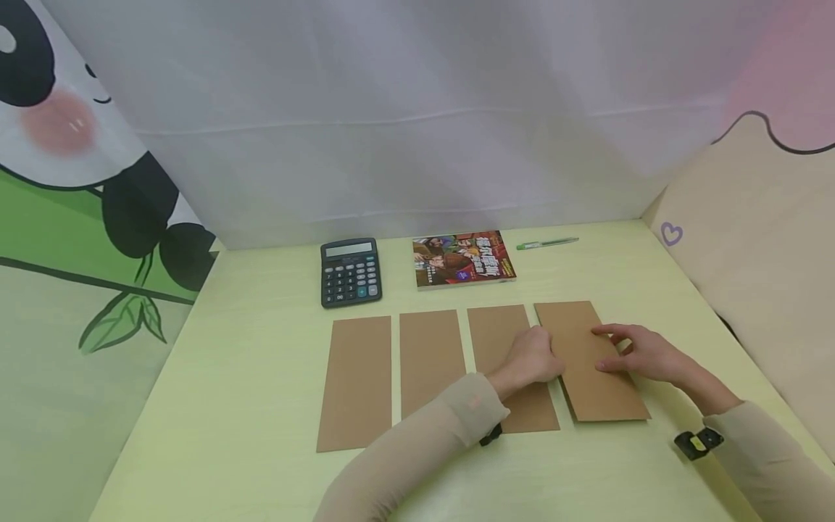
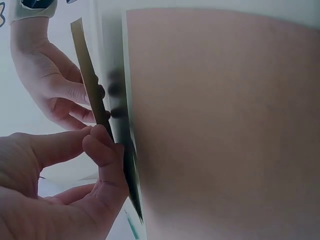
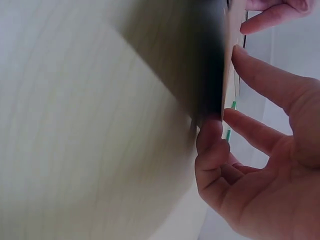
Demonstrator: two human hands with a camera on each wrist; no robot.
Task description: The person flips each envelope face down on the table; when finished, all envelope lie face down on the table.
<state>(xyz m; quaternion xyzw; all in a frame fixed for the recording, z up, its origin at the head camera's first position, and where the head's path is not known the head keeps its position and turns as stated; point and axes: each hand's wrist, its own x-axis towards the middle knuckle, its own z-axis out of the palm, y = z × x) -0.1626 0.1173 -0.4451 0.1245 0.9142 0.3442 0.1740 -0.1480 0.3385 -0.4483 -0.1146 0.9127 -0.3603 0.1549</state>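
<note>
Both hands hold a brown cardboard rectangle (image 1: 574, 326), rightmost in a row of similar ones, slightly above the table with a shadow under it. My left hand (image 1: 531, 355) pinches its left long edge; in the left wrist view the thumb and fingers of that hand (image 2: 60, 175) meet at the thin cardboard edge (image 2: 86, 65). On the opposite edge, my right hand (image 1: 646, 351) has thumb and a finger on top, while other fingers (image 3: 210, 142) curl beneath. Under the left forearm lies a neighbouring cardboard rectangle (image 1: 492, 333), partly hidden.
Two more cardboard rectangles, one at far left (image 1: 359, 384) and one beside it (image 1: 430, 344), lie flat with narrow gaps. Behind the row are a black calculator (image 1: 351, 272), a colourful book (image 1: 463, 259) and a green pen (image 1: 548, 243). A pale curtain (image 1: 417, 159) hangs behind the table.
</note>
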